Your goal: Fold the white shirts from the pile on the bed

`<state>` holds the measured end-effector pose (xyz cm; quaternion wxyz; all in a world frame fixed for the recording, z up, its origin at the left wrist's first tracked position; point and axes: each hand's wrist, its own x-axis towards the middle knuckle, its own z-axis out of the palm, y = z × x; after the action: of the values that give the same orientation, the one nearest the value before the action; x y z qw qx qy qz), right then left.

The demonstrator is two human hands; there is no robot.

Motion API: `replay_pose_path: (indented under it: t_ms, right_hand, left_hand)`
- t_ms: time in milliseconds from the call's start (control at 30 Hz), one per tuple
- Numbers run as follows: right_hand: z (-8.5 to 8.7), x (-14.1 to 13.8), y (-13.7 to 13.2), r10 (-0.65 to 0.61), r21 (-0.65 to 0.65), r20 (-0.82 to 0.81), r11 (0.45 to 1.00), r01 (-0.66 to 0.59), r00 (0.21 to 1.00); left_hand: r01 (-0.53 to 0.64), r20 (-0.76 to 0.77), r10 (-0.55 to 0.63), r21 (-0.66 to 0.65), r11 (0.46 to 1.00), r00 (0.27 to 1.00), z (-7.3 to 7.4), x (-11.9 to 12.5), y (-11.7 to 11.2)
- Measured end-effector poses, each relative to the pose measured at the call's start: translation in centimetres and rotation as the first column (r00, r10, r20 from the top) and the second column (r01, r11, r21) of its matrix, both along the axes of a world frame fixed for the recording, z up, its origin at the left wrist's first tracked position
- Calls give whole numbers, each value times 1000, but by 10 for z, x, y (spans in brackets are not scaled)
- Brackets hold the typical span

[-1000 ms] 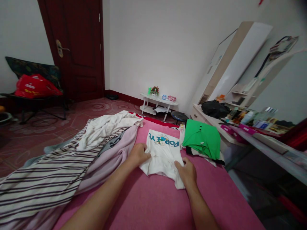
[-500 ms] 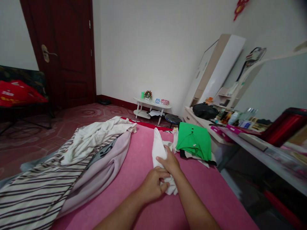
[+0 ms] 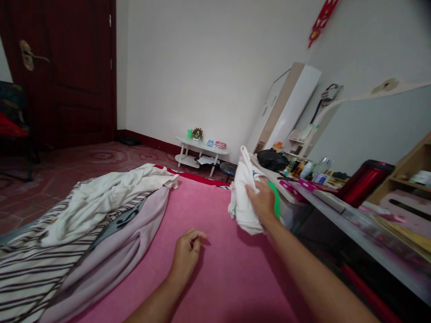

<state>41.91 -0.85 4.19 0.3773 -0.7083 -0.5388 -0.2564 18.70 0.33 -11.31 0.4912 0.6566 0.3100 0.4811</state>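
I see the right hand (image 3: 263,199) closed round a white shirt (image 3: 245,202) in front of the green shirt (image 3: 276,200), likely preserving folds; leftward, the left hand (image 3: 186,251) half-curls, empty.

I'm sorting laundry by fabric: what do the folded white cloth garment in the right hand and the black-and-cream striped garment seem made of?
Folded white cloth garment in the right hand: apparently soft matte knit, possibly cotton, bending into rounded folds without shine.
Black-and-cream striped garment: thin-looking matte cloth, draping loosely without gloss; fibre and weave can't be told.
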Motion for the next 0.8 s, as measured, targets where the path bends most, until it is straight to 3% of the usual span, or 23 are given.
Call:
replay_pose_path:
  t_ms: [100,200,300,400,533,633,800]
  right_hand:
    - [50,48,12,-182,-58,205,979,198,962]
    - [67,85,24,-289,-152,336,922,355,896]
    - [52,108,36,-363,-242,361,853,462,859]
    - [19,118,45,-365,-350,332,809,473,870]
    - [-13,126,51,-293,-410,201,841,352,935]
    - [-11,143,50,-350,-375,117,851,368,929]
    - [1,182,39,-478,-334,67,816,471,876]
  left_hand:
    - [21,-63,-19,25,999,998,-3,6,0]
    - [28,-118,-22,52,998,993,-2,9,1]
    - [42,-143,-33,59,997,989,-2,11,2]
    - [42,-141,-34,54,998,989,-5,13,3]
    - [40,-158,-31,52,998,987,-6,14,3]
    - [47,-171,-38,46,998,985,-4,14,1]
    - [53,-191,-44,41,998,981,-5,14,1]
